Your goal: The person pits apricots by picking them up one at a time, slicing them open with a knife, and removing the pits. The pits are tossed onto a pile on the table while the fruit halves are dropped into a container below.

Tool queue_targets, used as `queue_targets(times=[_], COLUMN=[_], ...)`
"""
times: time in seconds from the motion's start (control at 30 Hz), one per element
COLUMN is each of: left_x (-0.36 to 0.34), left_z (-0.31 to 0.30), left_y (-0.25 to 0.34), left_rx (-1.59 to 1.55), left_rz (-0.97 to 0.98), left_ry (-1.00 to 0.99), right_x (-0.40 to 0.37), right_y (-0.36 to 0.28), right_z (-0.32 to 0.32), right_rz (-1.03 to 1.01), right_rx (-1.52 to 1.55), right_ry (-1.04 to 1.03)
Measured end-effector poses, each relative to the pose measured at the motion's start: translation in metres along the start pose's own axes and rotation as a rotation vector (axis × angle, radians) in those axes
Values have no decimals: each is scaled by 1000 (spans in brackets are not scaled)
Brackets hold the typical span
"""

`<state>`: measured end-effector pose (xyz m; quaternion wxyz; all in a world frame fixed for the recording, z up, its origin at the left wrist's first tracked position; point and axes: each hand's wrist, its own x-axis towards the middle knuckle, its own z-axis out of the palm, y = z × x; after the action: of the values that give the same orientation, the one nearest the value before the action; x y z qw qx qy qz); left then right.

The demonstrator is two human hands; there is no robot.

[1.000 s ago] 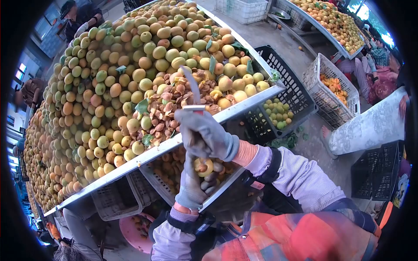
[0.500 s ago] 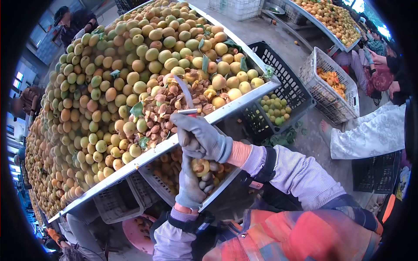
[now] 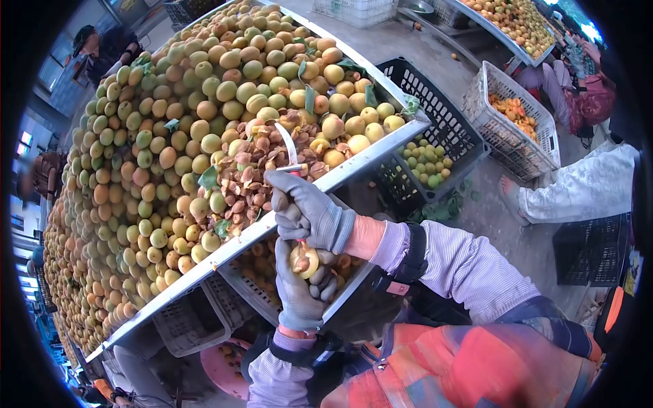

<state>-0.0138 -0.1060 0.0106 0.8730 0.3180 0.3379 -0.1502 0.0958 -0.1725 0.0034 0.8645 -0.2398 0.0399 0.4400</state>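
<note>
My left hand (image 3: 298,289), in a grey glove with dark fingertips, is closed around a cut apricot (image 3: 304,261). Its pale yellow flesh faces up and a brown pit shows in it. Just above, my right hand (image 3: 314,216), gloved alike, grips a small knife by its handle. The knife's curved blade (image 3: 286,143) points up and away, over a heap of brown apricot pits (image 3: 255,166) on the table. Both hands are close together at the table's near metal edge (image 3: 326,182). My right thumb lies close to the left hand; whether it touches the fruit is hidden.
Whole apricots (image 3: 156,163) cover the sloping table. Below my hands, a crate (image 3: 258,289) holds cut fruit. A black crate (image 3: 442,115) with green fruit and a white crate (image 3: 513,129) with orange pieces stand right. A pink basin (image 3: 224,367) sits below. Other people work around.
The view has shifted slightly. In my left hand, the apricot's cut face now shows more openly, with its pit visible. My right hand still holds the knife, blade up.
</note>
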Motion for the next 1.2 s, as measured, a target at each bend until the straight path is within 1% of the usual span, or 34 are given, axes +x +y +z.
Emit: queue_targets(times=[0.17,0.23,0.27,0.3,0.33,0.37,0.4,0.43,0.47,0.53,0.57,0.63,0.67,0.7,0.77,0.8,0.83,0.87,0.9,0.97,1.0,1.07,1.1,1.13,1.17,1.2], left_x=[-5,-8,-7,-4,-1,0,-1,-1,0,5,3,-5,-1,-3,0,-2,-5,-6,-5,-1,2,5,4,8,12,15], left_z=[4,8,3,-4,-7,-8,-7,-5,-7,-10,-4,8,-13,-15,-21,-17,-9,-4,-7,-27,-33,-33,-28,-44,-44,-39], left_y=[-1,-5,-6,-5,-4,-4,-4,-6,-5,2,5,13,22,29,39,41,40,42,44,42,48,41,39,41,39,35], left_rx=[-30,-12,-7,-70,-130,-121,-63,-8,-2,-147,-149,-52,27,46,-22,-27,8,39,29,34,35,37,38,0,0,-81], left_rz=[9,128,124,84,44,42,100,155,147,46,57,209,194,232,288,301,374,447,463,407,340,359,370,320,324,346], left_ry=[-56,-5,-6,-104,-203,-205,-135,-67,-69,-80,-81,68,-177,-76,-10,-5,133,268,267,162,104,136,173,-11,-13,21], right_x=[7,9,10,10,10,10,9,8,7,-2,-6,-21,-25,-21,-14,-19,-24,-30,-29,-23,-22,-23,-24,-25,-25,-26], right_y=[1,1,1,1,2,3,4,4,4,-3,-12,-33,-38,-29,-10,1,7,4,3,17,19,21,22,23,23,25], right_z=[-3,-3,-2,0,3,5,6,7,9,23,33,44,46,45,30,31,33,36,33,19,18,18,18,18,18,18], right_rz=[9,90,99,94,49,4,-24,-31,-61,-152,-253,-317,-317,-380,-93,-145,-199,-4,-65,-391,-399,-612,-615,-622,-629,-650], right_rx=[63,215,267,268,203,142,123,128,42,-145,-128,-380,-525,-541,-797,-899,-1004,-1012,-1248,-1519,-1524,-1700,-1702,-1721,-1740,-1741], right_ry=[22,45,52,52,87,123,71,75,99,106,90,19,-15,-38,-63,-122,-181,-164,-212,-229,-238,-200,-202,-219,-235,-263])
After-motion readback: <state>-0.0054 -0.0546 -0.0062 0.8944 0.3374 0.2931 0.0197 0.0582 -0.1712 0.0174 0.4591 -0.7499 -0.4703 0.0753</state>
